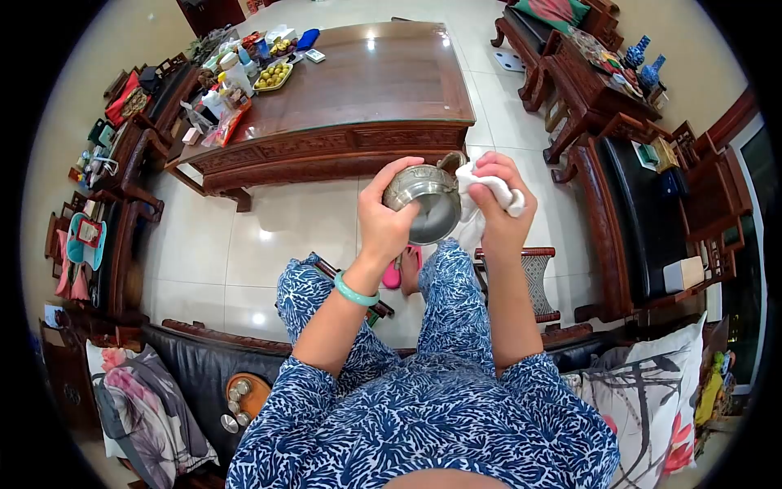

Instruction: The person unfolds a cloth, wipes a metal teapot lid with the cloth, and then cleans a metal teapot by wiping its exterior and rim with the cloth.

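Observation:
A silvery metal pot (411, 183) with a patterned outside and a wide round opening is tilted toward me, above my knees. My left hand (389, 216) is closed round its left side, the thumb at the rim of the opening. On the pot's right side is a curved handle (450, 163). My right hand (505, 204) grips a bunched white cloth (472, 183), which lies against the pot beside the handle. Part of the cloth hangs below my right fingers. The pot's base is turned away and hidden.
Ahead stands a long wooden table (375, 77) with fruit (273, 76) and bottles at its left end. To my left on the black sofa sits a round wooden tray (248, 395) with small metal cups. A woven stool (533, 281) stands near my right knee.

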Demonstrator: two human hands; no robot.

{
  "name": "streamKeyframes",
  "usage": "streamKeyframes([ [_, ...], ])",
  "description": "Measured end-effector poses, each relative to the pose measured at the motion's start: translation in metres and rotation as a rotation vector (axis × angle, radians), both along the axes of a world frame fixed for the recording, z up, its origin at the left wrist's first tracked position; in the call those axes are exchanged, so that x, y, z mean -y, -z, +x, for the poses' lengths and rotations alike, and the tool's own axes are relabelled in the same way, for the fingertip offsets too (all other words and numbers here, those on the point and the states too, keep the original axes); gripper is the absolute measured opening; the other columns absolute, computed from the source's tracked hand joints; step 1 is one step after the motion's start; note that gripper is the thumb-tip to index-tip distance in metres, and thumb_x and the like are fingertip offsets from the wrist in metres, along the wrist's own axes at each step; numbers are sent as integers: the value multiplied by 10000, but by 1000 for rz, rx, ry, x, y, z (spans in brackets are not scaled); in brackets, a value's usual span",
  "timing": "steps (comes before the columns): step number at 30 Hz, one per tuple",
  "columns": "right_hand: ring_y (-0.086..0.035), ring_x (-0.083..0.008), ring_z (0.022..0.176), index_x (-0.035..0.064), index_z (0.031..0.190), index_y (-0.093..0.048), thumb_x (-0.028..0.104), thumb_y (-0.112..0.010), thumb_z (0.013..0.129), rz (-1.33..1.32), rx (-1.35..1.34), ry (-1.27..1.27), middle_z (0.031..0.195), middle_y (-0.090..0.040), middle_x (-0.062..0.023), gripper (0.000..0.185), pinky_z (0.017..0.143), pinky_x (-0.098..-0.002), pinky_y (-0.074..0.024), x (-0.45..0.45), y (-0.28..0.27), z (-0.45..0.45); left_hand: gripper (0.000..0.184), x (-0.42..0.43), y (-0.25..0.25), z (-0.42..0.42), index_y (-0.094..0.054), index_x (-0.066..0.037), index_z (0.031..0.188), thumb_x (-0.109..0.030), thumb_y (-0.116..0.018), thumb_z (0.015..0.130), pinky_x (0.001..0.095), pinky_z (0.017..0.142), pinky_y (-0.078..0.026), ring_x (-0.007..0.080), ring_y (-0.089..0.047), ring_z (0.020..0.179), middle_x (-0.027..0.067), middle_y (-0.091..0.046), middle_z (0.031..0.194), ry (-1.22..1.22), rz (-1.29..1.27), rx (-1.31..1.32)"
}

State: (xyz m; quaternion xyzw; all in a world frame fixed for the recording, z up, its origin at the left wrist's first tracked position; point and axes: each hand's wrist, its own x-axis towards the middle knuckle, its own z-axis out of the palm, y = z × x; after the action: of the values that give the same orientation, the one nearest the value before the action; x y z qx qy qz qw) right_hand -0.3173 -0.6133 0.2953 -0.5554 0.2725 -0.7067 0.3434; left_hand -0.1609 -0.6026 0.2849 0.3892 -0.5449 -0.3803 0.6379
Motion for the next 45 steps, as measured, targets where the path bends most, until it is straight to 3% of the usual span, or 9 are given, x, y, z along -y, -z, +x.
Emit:
streamKeyframes([
  [18, -647, -178, 798, 52, 1016, -542, 128, -644, 891, 509, 308, -453, 904, -670, -146, 178, 696, -278, -523, 1, -15, -3, 558, 3, -14, 23, -665, -73, 1059, 95, -541, 542, 366, 784, -499, 309, -607, 912, 134, -616, 986, -369, -512, 733],
  [27, -557, -136, 570, 68, 956, -504, 122, -638, 892, 455, 210, -511, 688, -590, -71, 158, 514, -257, -461, 4, -10, -9, 579, 8, 1, 23, -545, -36, 1071, 92, -575, 508, 400, 770, -485, 346, -572, 900, 128, -598, 1002, -261, -637, 590],
  [30, -521, -132, 527, 75, 944, -497, 142, -631, 903, 647, 271, -627, 646, -546, -52, 156, 469, -261, -418, 10, -2, -14, 618, 13, 8, 24, -507, -36, 1098, 94, -586, 500, 399, 752, -481, 369, -564, 892, 138, -597, 1000, -211, -686, 607],
  [34, -504, -120, 512, 77, 948, -480, 126, -618, 911, 530, 423, -564, 628, -519, -38, 151, 462, -256, -400, 4, -1, 1, 603, 18, 10, 21, -499, -34, 1093, 90, -610, 514, 394, 729, -479, 371, -549, 835, 138, -583, 966, -208, -570, 658],
  [37, -502, -112, 511, 79, 943, -452, 123, -619, 912, 319, 348, -417, 631, -520, -33, 175, 463, -250, -400, 0, -3, 6, 523, 22, 18, 6, -496, -26, 1092, 96, -632, 602, 376, 738, -477, 322, -554, 825, 123, -574, 935, -538, -446, 706],
  [40, -499, -96, 512, 75, 938, -435, 138, -633, 908, 246, 321, -314, 630, -517, -23, 210, 477, -234, -410, -4, -8, 10, 406, 26, 49, 7, -512, 10, 1100, -4, -677, 730, 363, 862, -445, 247, -559, 940, 118, -582, 975, -41, 421, -41],
  [41, -500, -93, 513, 73, 938, -435, 139, -639, 906, 224, 277, -254, 628, -516, -20, 216, 485, -228, -416, -6, -9, 11, 406, 24, 50, 6, -512, 10, 1100, -4, -677, 730, 363, 862, -445, 247, -559, 940, 118, -582, 975, -36, 414, -39],
  [43, -518, -53, 606, 68, 914, -460, 99, -657, 888, 157, 180, -164, 734, -514, 14, 201, 528, -197, -425, -3, 1, 15, 392, 17, 47, 2, -525, 29, 1106, -147, -660, 782, 364, 923, -423, 265, -555, 1003, 150, -595, 1049, 628, 700, -1050],
  [45, -506, -32, 640, 70, 908, -471, 93, -656, 887, 149, 171, -197, 777, -507, 28, 188, 556, -186, -422, -5, 12, 17, 412, 9, 40, -9, -546, 45, 1102, -267, -622, 843, 367, 957, -408, 271, -547, 1053, 166, -596, 1114, 661, 623, -1221],
])
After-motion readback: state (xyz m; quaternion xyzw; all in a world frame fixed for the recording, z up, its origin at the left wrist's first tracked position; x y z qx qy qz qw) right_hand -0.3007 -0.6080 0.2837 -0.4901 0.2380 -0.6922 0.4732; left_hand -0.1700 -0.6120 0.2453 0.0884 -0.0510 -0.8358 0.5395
